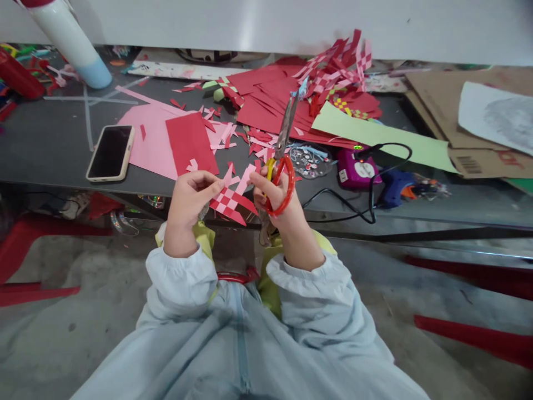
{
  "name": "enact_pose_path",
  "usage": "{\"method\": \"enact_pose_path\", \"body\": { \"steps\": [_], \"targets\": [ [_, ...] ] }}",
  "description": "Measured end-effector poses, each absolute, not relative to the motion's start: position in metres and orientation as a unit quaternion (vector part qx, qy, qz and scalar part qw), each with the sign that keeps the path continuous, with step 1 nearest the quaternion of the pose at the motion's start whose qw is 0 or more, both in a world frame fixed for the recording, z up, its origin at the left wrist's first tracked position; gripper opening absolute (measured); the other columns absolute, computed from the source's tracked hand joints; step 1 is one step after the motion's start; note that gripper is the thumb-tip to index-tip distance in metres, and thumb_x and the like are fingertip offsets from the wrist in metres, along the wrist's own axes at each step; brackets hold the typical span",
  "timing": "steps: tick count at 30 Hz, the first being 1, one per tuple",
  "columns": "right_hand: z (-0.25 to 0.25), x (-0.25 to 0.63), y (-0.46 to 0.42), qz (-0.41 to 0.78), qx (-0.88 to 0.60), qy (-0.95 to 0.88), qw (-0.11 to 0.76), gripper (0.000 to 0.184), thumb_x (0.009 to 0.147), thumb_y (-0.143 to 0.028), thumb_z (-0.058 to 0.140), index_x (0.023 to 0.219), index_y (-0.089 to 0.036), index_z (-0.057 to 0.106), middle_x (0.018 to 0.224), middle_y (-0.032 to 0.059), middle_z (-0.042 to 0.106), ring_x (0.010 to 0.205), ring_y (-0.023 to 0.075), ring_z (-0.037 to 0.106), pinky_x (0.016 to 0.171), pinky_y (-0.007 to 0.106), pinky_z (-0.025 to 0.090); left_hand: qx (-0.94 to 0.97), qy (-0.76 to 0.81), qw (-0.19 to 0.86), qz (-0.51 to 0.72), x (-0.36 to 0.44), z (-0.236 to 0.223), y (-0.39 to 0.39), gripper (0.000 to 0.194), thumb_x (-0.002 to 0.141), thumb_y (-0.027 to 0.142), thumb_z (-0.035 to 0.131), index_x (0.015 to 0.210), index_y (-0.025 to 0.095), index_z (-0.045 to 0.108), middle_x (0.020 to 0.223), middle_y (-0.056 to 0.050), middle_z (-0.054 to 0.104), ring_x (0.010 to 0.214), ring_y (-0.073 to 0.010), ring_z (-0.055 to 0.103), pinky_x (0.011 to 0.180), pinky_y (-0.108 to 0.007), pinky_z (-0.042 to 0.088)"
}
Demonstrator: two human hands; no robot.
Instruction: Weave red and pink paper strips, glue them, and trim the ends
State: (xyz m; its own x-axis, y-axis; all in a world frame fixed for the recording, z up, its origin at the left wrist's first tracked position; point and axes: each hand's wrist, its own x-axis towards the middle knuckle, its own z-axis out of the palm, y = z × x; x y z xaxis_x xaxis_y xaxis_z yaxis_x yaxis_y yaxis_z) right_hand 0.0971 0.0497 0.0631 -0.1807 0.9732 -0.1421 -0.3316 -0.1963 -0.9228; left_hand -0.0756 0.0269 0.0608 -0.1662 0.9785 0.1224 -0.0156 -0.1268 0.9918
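Just by the table edge (41, 176), woven paper (228, 203).

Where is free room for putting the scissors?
Dark tabletop is bare left of the phone, nearer than the red cylinder; a narrower patch lies in front of the cardboard. The middle is crowded with red paper and pink scraps.

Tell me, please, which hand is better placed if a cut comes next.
Probably the right hand: it carries the scissors, close beside the woven paper, which the left hand pinches.
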Motion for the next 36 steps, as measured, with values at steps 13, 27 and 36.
{"method": "enact_pose_path", "body": {
  "steps": [13,27,36],
  "targets": [
    [0.055,0.090,0.054,0.645,-0.406,-0.366,0.534,0.048,0.061,-0.029,0.082,0.082,-0.024,0.039,0.056,-0.0119,0.042,0.036,0.0027,0.031,0.032,0.019,0.019,0.437,0.520,0.465,0.568,-0.074,0.053,0.034,0.024,0.060,0.038,0.087,0.069,0.019,0.075,0.068,0.000,0.071,0.061,-0.0091,0.060,0.063,-0.022,0.049],
    [0.057,0.088,0.054,0.633,-0.427,-0.365,0.533,0.045,0.062,-0.029,0.079,0.083,-0.025,0.039,0.062,-0.0091,0.041,0.041,0.0043,0.030,0.034,0.022,0.021,0.412,0.505,0.496,0.574,-0.070,0.056,0.034,0.032,0.060,0.045,0.087,0.069,0.018,0.072,0.064,0.000,0.066,0.056,-0.0093,0.058,0.055,-0.022,0.047],
    [0.056,0.087,0.056,0.612,-0.409,-0.360,0.573,0.042,0.065,-0.028,0.077,0.079,-0.024,0.037,0.057,-0.0106,0.038,0.039,0.0037,0.030,0.034,0.021,0.021,0.376,0.457,0.601,0.537,-0.067,0.062,0.031,0.039,0.054,0.045,0.089,0.075,0.017,0.070,0.066,0.002,0.065,0.055,-0.0083,0.060,0.052,-0.020,0.052]
  ]
}}
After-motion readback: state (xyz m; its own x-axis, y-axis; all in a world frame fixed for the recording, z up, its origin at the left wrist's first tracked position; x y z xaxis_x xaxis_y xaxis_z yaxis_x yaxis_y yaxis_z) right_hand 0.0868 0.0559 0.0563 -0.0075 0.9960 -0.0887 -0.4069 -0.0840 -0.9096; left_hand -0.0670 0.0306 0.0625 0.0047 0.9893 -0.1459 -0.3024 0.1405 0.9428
